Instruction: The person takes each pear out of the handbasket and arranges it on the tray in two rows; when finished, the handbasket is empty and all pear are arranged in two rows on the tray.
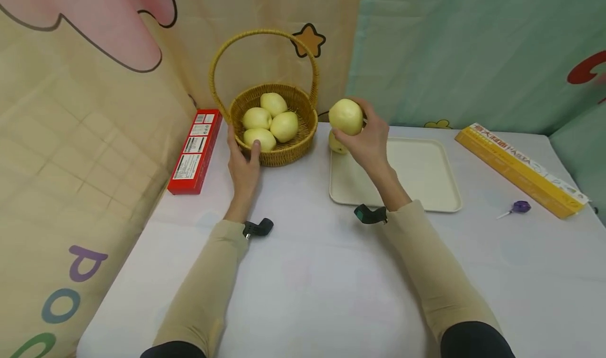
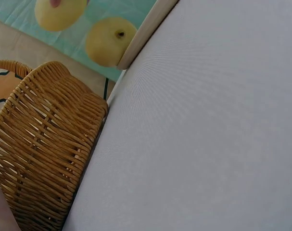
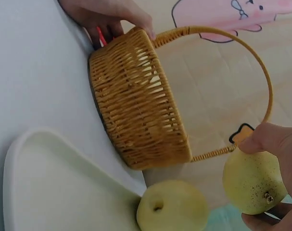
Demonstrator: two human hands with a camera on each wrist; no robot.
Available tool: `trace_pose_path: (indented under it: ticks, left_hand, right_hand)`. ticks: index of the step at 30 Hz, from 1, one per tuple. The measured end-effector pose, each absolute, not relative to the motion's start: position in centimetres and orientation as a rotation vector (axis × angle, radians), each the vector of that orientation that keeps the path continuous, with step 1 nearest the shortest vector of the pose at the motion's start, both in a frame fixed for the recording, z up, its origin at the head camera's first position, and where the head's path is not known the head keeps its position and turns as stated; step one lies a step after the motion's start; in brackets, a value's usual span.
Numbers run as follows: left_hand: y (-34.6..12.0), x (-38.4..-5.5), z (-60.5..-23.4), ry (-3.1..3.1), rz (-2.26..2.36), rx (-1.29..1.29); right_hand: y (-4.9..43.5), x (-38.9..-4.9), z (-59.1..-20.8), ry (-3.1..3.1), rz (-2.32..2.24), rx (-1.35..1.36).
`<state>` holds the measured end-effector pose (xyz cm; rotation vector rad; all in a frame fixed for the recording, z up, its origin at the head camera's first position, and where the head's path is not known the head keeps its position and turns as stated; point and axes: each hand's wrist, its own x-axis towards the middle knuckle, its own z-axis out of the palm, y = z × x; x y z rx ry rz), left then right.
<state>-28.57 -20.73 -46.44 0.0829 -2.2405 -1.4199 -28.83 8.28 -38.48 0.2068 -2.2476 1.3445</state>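
My right hand grips a round, pale yellow pear above the far left corner of a cream tray. Below it, a second pear sits at that corner of the tray, partly hidden by the held one in the head view. With its thumb over the rim and fingers along the outside, my left hand holds the near left side of a wicker basket. Several pears lie inside the basket, whose tall arched handle stands upright.
A red box with white labels lies left of the basket. To the right of the tray are a long yellow carton and a purple-wrapped lollipop. Printed curtains hang behind the white-covered table.
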Motion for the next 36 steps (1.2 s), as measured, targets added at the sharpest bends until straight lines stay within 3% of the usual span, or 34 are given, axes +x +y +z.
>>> trace_pose_path:
  ticks: [15,24,36]
  left_hand:
    - [-20.9,-28.8,-46.7,-2.248,-1.434,0.099]
    - [-20.8,-28.6,-46.5,-2.249,-1.438,0.089]
    - [-20.7,-28.7,-46.4,-2.249,-1.451,0.098]
  right_hand:
    - [15.2,-29.8,-42.0,-2.299,1.328,-0.210]
    - [15.8,-30.0,-44.0,-2.355,1.347,-0.378]
    - [15.6,-29.6,-43.6,-2.433,1.320,-0.481]
